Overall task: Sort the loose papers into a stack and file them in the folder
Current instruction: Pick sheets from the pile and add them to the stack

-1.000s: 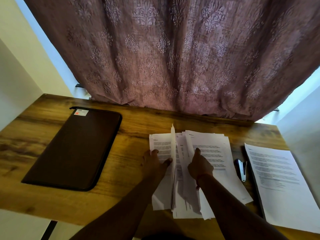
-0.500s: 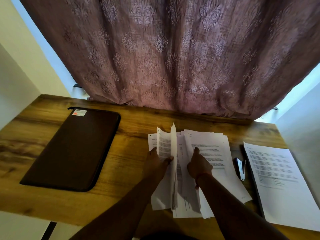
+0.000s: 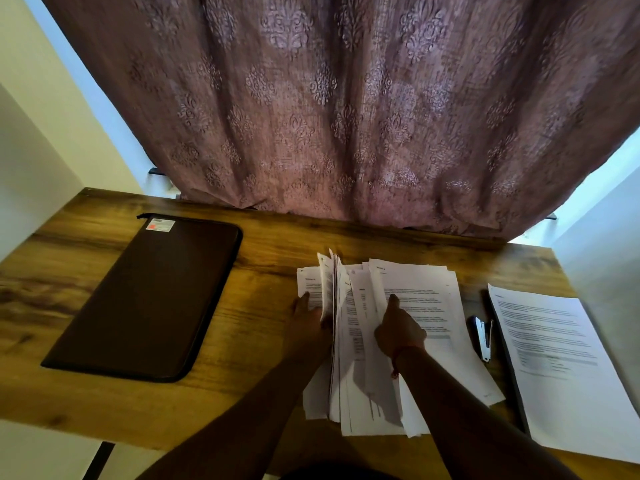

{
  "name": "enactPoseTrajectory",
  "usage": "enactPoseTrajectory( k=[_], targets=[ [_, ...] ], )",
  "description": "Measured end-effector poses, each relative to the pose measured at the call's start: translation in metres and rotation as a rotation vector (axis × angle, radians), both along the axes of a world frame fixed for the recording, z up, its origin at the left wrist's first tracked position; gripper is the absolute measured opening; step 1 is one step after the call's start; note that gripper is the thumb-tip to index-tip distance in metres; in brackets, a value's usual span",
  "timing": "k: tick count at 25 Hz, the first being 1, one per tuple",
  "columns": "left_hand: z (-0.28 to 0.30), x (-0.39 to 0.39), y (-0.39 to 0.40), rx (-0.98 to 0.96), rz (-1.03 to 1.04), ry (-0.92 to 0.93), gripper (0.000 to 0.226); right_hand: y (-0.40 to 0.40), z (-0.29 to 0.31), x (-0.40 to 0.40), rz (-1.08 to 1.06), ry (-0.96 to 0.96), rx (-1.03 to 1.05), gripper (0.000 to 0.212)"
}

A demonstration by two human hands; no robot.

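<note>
White printed loose papers [image 3: 426,299] lie fanned in an untidy pile at the middle of the wooden desk [image 3: 263,258]. My left hand [image 3: 308,327] is at the pile's left side and pinches a bundle of sheets [image 3: 330,282] that stands up on edge, thumb against it. My right hand [image 3: 398,329] rests on the flatter sheets to the right, its forefinger stretched out and pressing on the top page. The dark brown zip folder [image 3: 149,296] lies closed on the left of the desk, apart from both hands.
A small stapler [image 3: 483,336] lies just right of the pile. Beyond it a printed sheet [image 3: 557,362] lies on a dark board at the desk's right edge. A patterned curtain [image 3: 329,109] hangs behind the desk. White walls stand on both sides.
One more sheet on the left has been lifted up against the standing bundle in my left hand. My right hand has stayed on the pile with its forefinger out.
</note>
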State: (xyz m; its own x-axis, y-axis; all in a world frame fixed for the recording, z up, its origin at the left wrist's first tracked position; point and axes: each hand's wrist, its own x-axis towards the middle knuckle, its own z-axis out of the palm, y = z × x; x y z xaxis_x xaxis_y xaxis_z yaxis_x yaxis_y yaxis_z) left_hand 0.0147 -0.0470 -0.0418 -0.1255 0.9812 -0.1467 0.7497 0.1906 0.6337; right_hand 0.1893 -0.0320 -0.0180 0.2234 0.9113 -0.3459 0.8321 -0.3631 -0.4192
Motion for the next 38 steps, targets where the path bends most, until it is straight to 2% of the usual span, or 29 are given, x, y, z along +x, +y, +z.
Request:
enactPoseTrajectory(
  k=[5, 9, 11, 16, 23, 27, 30, 34, 38],
  targets=[
    [0.011, 0.003, 0.0, -0.143, 0.002, 0.025, 0.042, 0.0, -0.001, 0.0, 0.001, -0.009, -0.003, 0.052],
    [0.011, 0.01, -0.009, -0.098, 0.116, -0.216, 0.048, 0.0, -0.001, -0.001, -0.006, -0.006, 0.0, 0.055],
    [0.013, 0.012, -0.01, -0.072, 0.134, -0.259, 0.045, 0.0, -0.002, -0.002, -0.008, -0.018, -0.006, 0.059],
    [0.013, 0.013, -0.006, -0.062, 0.062, 0.002, 0.048, 0.0, -0.003, -0.001, -0.008, -0.017, 0.003, 0.056],
    [0.012, 0.011, -0.006, -0.023, 0.129, -0.039, 0.046, -0.001, -0.001, 0.0, -0.002, -0.017, -0.002, 0.061],
    [0.012, 0.001, -0.005, 0.069, 0.115, 0.139, 0.032, -0.001, -0.003, 0.001, -0.006, 0.001, -0.002, 0.062],
    [0.01, -0.003, -0.006, 0.09, 0.071, 0.174, 0.032, -0.001, -0.003, 0.001, -0.003, 0.006, 0.001, 0.061],
    [0.007, -0.007, -0.006, 0.065, 0.003, 0.237, 0.032, 0.0, -0.004, 0.0, -0.004, 0.004, -0.005, 0.061],
    [-0.006, -0.001, -0.007, -0.067, -0.069, 0.306, 0.037, -0.001, -0.004, 0.0, -0.007, -0.008, 0.001, 0.058]
  ],
)
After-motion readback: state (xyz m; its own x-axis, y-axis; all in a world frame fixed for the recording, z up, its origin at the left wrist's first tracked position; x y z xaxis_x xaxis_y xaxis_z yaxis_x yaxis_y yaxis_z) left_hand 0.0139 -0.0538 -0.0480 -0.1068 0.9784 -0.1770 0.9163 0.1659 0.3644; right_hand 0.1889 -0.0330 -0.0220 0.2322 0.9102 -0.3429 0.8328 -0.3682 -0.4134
